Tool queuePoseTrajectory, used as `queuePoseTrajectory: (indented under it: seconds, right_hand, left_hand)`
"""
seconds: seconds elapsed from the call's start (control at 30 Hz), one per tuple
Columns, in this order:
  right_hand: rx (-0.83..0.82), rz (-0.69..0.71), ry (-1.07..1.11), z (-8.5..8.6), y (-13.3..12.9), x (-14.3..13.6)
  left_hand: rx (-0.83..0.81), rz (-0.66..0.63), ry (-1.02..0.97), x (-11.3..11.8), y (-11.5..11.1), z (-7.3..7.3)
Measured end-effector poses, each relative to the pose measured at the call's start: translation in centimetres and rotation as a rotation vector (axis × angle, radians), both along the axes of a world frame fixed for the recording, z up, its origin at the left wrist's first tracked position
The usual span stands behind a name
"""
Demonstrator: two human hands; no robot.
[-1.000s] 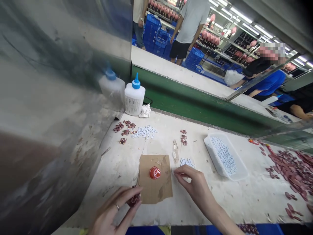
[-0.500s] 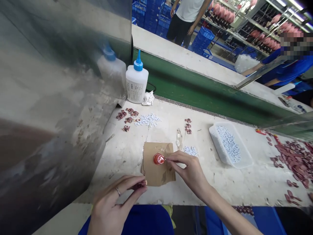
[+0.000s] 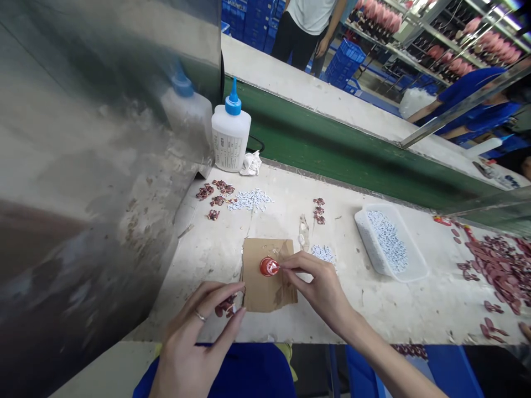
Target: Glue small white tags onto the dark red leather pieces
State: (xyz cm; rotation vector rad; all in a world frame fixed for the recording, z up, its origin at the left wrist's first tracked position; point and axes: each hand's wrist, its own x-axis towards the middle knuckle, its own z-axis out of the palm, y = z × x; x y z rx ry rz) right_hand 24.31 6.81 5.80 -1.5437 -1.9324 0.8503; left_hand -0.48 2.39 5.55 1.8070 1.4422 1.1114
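Note:
My left hand (image 3: 203, 326), with a ring on one finger, is at the table's front edge, its forefinger and thumb tips apart. Inside its curled fingers sits a small reddish-brown piece (image 3: 225, 307) with pale bits; the contact is partly hidden. My right hand (image 3: 317, 279) pinches a thin stick (image 3: 278, 267), mostly covered by the fingertips. The stick's end reaches the rim of a small red cup (image 3: 264, 267) holding something white and shiny. This cup stands on a cardboard piece (image 3: 265, 296).
A white bottle (image 3: 230, 138) with a blue nozzle stands at the back beside crumpled tissue (image 3: 251, 163). Small white-blue bits (image 3: 251, 200) lie near brown pieces (image 3: 221, 188). A clear tub (image 3: 417, 265) of bits is right. A metal panel (image 3: 103, 166) rises left. Co-workers (image 3: 311, 22) are beyond.
My left forefinger and thumb have spread apart, and the reddish-brown piece shows deeper in the hand, more turned. My right hand stays at the red cup. The view has shifted slightly.

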Motion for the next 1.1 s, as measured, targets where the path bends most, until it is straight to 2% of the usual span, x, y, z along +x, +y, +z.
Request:
queuePoseTrajectory:
  seconds: [0.17, 0.33, 0.47, 0.6, 0.73, 0.93, 1.1]
  right_hand:
    - [-0.056, -0.072, 0.120, 0.1, -0.2, 0.0]
    - [-0.116, -0.133, 0.320, 2.3, -1.2, -0.9]
    - [-0.095, -0.078, 0.433, 4.6, -2.5, -2.4]
    - [-0.022, -0.007, 0.545, 5.8, -3.4, -3.8]
    - [-0.031, 0.019, 0.581, 6.1, -3.6, -4.3]
    - [-0.050, 0.036, 0.561, 6.1, -3.4, -4.2]
    - [-0.045, 0.066, 0.509, 6.2, -3.2, -4.2]
  left_hand:
    - [0.071, -0.052, -0.009, 0.0, 0.0, -0.4]
    - [0.063, -0.004, -0.056, 0.6, -0.4, 0.5]
    - [-0.026, 0.037, -0.183, 1.4, -1.0, 1.5]
    - [-0.120, 0.077, -0.185, 2.0, -1.8, 1.8]
    - [-0.109, 0.109, -0.211, 2.2, -2.2, 1.7]
    - [-0.005, 0.017, -0.143, 1.7, -1.7, 1.6]
    - [-0.020, 0.038, -0.107, 1.8, -1.5, 2.0]
